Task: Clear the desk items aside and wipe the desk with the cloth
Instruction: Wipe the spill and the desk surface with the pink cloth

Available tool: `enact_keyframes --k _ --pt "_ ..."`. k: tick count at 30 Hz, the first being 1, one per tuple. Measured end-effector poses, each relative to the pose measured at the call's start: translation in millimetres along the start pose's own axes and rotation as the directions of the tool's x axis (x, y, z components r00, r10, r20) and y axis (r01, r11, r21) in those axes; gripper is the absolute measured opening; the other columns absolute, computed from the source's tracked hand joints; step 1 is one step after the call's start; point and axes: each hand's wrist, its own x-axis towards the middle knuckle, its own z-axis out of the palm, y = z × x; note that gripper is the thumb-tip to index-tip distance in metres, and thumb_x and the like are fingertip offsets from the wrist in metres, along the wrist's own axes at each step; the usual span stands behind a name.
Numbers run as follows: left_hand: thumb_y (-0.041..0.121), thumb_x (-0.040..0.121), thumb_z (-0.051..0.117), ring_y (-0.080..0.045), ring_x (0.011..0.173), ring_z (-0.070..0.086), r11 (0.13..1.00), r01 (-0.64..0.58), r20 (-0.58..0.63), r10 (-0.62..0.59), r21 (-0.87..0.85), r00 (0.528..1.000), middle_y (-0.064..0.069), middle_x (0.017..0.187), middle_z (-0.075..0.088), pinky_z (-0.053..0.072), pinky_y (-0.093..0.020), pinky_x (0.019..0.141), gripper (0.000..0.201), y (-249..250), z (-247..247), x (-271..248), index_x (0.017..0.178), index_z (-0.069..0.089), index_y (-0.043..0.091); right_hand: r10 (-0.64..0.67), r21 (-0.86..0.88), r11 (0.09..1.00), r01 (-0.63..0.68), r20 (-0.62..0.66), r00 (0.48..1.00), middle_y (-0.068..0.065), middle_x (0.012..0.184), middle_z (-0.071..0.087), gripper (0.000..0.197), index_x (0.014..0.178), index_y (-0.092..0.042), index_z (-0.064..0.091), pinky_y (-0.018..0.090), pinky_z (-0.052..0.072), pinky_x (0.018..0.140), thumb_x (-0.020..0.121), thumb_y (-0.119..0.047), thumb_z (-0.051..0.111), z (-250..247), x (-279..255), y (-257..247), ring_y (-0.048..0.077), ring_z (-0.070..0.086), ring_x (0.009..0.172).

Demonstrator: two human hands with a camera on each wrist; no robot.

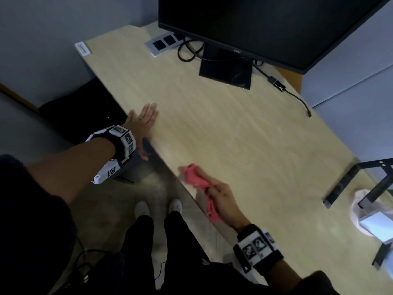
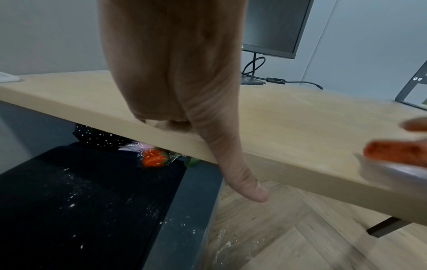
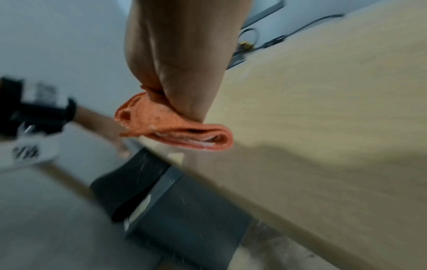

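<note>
Your right hand [image 1: 221, 193] grips the bunched pink cloth [image 1: 196, 177] at the desk's [image 1: 234, 128] near edge, lower centre of the head view; motion blur hides its folds. Your left hand [image 1: 144, 119] lies flat and open at the left edge, thumb [image 2: 242, 182] hanging below. The monitor [image 1: 265, 26] is cut off at the top.

Black sleeves [image 1: 32, 199], black trousers [image 1: 144, 241], white shoes [image 1: 141, 208], black-and-white marker-patterned wristbands [image 1: 122, 141]
</note>
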Motion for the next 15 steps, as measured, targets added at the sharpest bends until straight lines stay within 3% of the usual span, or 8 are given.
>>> enact_keyframes --k 2,4,7,8,10,11,13,15 --pt "0.070 0.045 0.077 -0.033 0.140 -0.028 1.000 0.008 -0.001 -0.008 -0.001 1.000 -0.015 0.149 -0.038 0.000 -0.061 0.112 0.159 -0.2 0.4 0.4 0.142 -0.029 0.002 -0.025 0.032 0.999 0.032 -0.181 0.983 0.019 0.067 0.059 0.055 0.135 -0.017 0.049 0.014 0.030 0.039 0.090 0.012 0.033 -23.3 -0.6 -4.9 0.002 0.035 0.036" --pt "0.069 0.045 0.079 -0.033 0.140 -0.030 1.000 0.011 0.011 -0.010 -0.017 1.000 -0.015 0.147 -0.040 0.000 -0.062 0.112 0.159 0.6 -0.1 0.4 0.141 -0.030 0.003 -0.097 -0.081 0.994 0.072 -0.372 0.923 0.019 0.079 0.066 0.054 0.138 -0.019 0.044 0.016 0.036 0.040 0.092 0.008 0.034 -40.4 5.0 1.1 0.000 0.041 0.039" --pt "0.066 0.044 0.081 -0.032 0.139 -0.032 0.999 0.001 0.019 0.000 -0.050 1.000 -0.013 0.146 -0.043 -0.002 -0.062 0.112 0.161 0.8 -1.1 0.6 0.141 -0.031 0.004 -0.161 -0.240 0.970 0.024 -0.568 0.807 0.020 0.120 0.061 0.058 0.143 -0.025 0.035 0.020 0.049 0.067 0.087 -0.008 0.036 -38.8 18.6 36.6 -0.008 0.054 0.066" --pt "0.066 0.044 0.081 -0.032 0.138 -0.032 0.998 -0.001 0.023 0.003 -0.056 1.000 -0.013 0.146 -0.043 -0.002 -0.062 0.112 0.161 0.3 -1.2 0.8 0.140 -0.032 0.004 -0.183 -0.287 0.958 0.015 -0.567 0.803 0.023 0.130 0.054 0.062 0.144 -0.027 0.032 0.028 0.049 0.081 0.084 -0.015 0.035 -29.0 20.8 46.2 -0.003 0.054 0.081" --pt "0.067 0.043 0.081 -0.032 0.138 -0.032 0.999 -0.005 0.024 0.006 -0.052 1.000 -0.013 0.146 -0.043 -0.003 -0.062 0.112 0.162 -0.4 -1.1 1.2 0.140 -0.032 0.004 -0.279 -0.483 0.876 -0.004 -0.512 0.813 0.023 0.146 0.035 0.067 0.145 -0.013 0.032 0.044 0.028 0.110 0.078 -0.018 0.031 0.0 24.5 56.2 0.013 0.036 0.129" --pt "0.067 0.042 0.080 -0.032 0.138 -0.032 0.999 -0.007 0.021 0.008 -0.044 1.000 -0.013 0.145 -0.044 -0.003 -0.062 0.112 0.162 -0.6 -0.7 1.5 0.140 -0.032 0.004 -0.334 -0.566 0.825 -0.008 -0.498 0.801 0.022 0.148 0.030 0.068 0.142 -0.003 0.034 0.044 0.018 0.116 0.075 -0.017 0.030 15.4 26.6 55.0 0.022 0.012 0.142" --pt "0.067 0.042 0.081 -0.032 0.138 -0.033 0.999 -0.007 0.023 0.008 -0.038 1.000 -0.014 0.145 -0.044 -0.003 -0.061 0.112 0.163 0.8 -0.6 2.2 0.139 -0.033 0.004 -0.386 -0.612 0.790 0.030 -0.459 0.800 0.018 0.149 0.029 0.069 0.139 0.002 0.037 0.043 0.012 0.118 0.073 -0.016 0.031 41.8 31.8 44.3 0.023 0.010 0.143" --pt "0.065 0.042 0.081 -0.033 0.138 -0.032 1.000 -0.007 0.023 0.008 -0.030 1.000 -0.015 0.145 -0.044 -0.002 -0.061 0.112 0.163 2.5 -0.5 3.5 0.139 -0.034 0.003 -0.350 -0.615 0.788 0.035 -0.401 0.847 0.004 0.153 0.022 0.072 0.143 -0.006 0.033 0.037 0.006 0.119 0.072 -0.016 0.036 57.8 36.4 42.2 0.015 0.004 0.144"
